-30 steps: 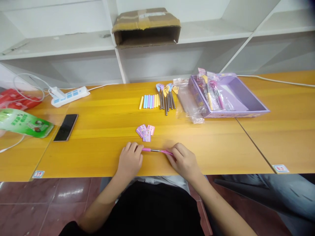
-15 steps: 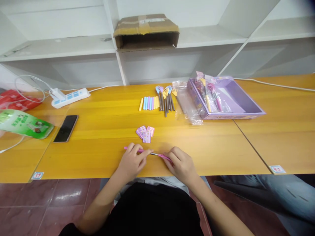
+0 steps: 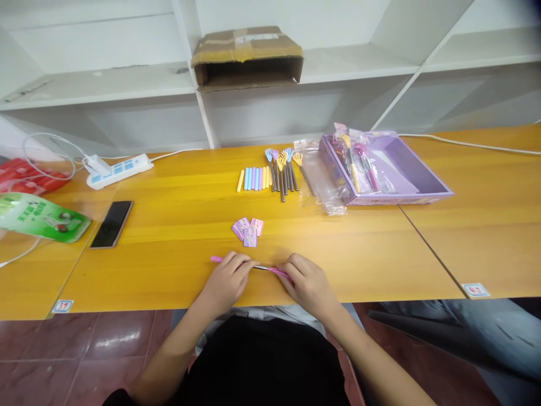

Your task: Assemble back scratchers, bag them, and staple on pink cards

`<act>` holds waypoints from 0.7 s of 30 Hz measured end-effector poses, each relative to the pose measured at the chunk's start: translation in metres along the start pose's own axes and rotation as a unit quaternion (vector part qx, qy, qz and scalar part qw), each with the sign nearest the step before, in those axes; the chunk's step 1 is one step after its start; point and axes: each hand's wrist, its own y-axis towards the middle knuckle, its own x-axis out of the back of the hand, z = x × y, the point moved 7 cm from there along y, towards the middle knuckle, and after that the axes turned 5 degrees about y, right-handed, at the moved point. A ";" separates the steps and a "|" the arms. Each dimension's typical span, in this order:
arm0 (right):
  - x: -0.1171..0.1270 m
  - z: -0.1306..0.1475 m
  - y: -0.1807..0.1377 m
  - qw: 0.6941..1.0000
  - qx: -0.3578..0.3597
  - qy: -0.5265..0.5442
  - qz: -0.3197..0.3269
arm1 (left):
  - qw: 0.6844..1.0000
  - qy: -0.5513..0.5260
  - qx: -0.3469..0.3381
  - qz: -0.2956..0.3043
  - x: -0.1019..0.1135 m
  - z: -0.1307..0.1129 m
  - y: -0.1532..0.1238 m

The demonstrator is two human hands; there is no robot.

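Observation:
Between my two hands stretches a pink back scratcher point(image 3: 262, 268) with a thin metal rod. My left hand point(image 3: 228, 279) grips its pink handle, whose end sticks out past the fingers. My right hand point(image 3: 308, 282) pinches the pink head, which is partly hidden by the fingers. Just beyond lie a few small purple and pink cards point(image 3: 250, 237). Farther back are a row of pastel handle tubes point(image 3: 253, 179) and a bunch of metal-rod back scratchers point(image 3: 283, 177) with blue, purple and yellow claw heads.
A purple box point(image 3: 422, 180) holds bagged back scratchers, with clear plastic bags point(image 3: 327, 186) beside it. At left are a phone point(image 3: 112, 224), a power strip point(image 3: 122, 171) and a green pouch point(image 3: 46, 220). An open cardboard box point(image 3: 249, 51) sits on the white shelf.
My left hand has closed further round the pink handle, its forefinger now curled in. The back scratcher stays between both hands. The view has shifted slightly.

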 end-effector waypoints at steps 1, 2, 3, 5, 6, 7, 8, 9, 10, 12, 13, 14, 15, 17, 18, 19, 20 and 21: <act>0.000 0.000 0.001 1.000 0.000 -0.002 0.004 | 1.000 -0.002 0.001 -0.003 0.000 0.000 0.001; -0.001 0.000 0.001 1.000 0.000 -0.003 0.007 | 1.000 -0.003 0.005 -0.003 0.001 0.001 0.002; -0.001 -0.001 0.002 1.000 0.000 -0.002 0.009 | 1.000 -0.003 0.011 -0.002 0.000 0.002 0.003; -0.001 -0.001 0.002 1.000 -0.004 -0.001 0.010 | 1.000 0.000 0.024 0.001 0.000 0.004 0.004; -0.001 -0.002 0.002 1.000 -0.005 -0.001 0.010 | 1.000 0.003 0.026 0.002 -0.001 0.005 0.004; -0.001 -0.002 0.002 1.000 -0.006 -0.002 0.008 | 1.000 0.007 0.027 0.001 -0.002 0.005 0.004; -0.001 -0.002 0.002 1.000 -0.005 -0.005 0.006 | 1.000 0.009 0.026 -0.002 -0.003 0.005 0.004; 0.000 -0.001 0.002 1.000 -0.004 -0.009 0.005 | 1.000 0.012 0.026 -0.005 -0.003 0.006 0.004; 0.001 -0.001 0.002 1.000 -0.003 -0.016 0.003 | 1.000 0.014 0.025 -0.008 -0.003 0.007 0.003; 0.006 -0.002 0.003 0.999 -0.005 -0.037 -0.001 | 0.999 0.018 0.026 -0.015 0.000 0.011 0.001; 0.011 -0.005 0.004 0.999 -0.009 -0.051 -0.004 | 0.999 0.020 0.028 -0.019 0.004 0.014 0.000; 0.017 -0.008 0.004 0.998 -0.014 -0.063 -0.006 | 0.999 0.023 0.031 -0.023 0.011 0.019 -0.002; 0.024 -0.013 0.004 0.997 -0.019 -0.075 -0.010 | 0.999 0.028 0.037 -0.028 0.019 0.025 -0.004; 0.042 -0.028 0.002 0.995 -0.030 -0.091 -0.021 | 0.997 0.043 0.053 -0.044 0.041 0.041 -0.013; 0.053 -0.039 -0.002 0.994 -0.036 -0.097 -0.027 | 0.995 0.055 0.065 -0.055 0.055 0.052 -0.019; 0.064 -0.052 -0.007 0.993 -0.045 -0.102 -0.032 | 0.993 0.066 0.080 -0.061 0.068 0.063 -0.027; 0.075 -0.067 -0.014 0.993 -0.053 -0.103 -0.035 | 0.990 0.076 0.094 -0.066 0.081 0.076 -0.036; 0.087 -0.083 -0.024 0.992 -0.064 -0.103 -0.041 | 0.988 0.083 0.106 -0.077 0.094 0.088 -0.047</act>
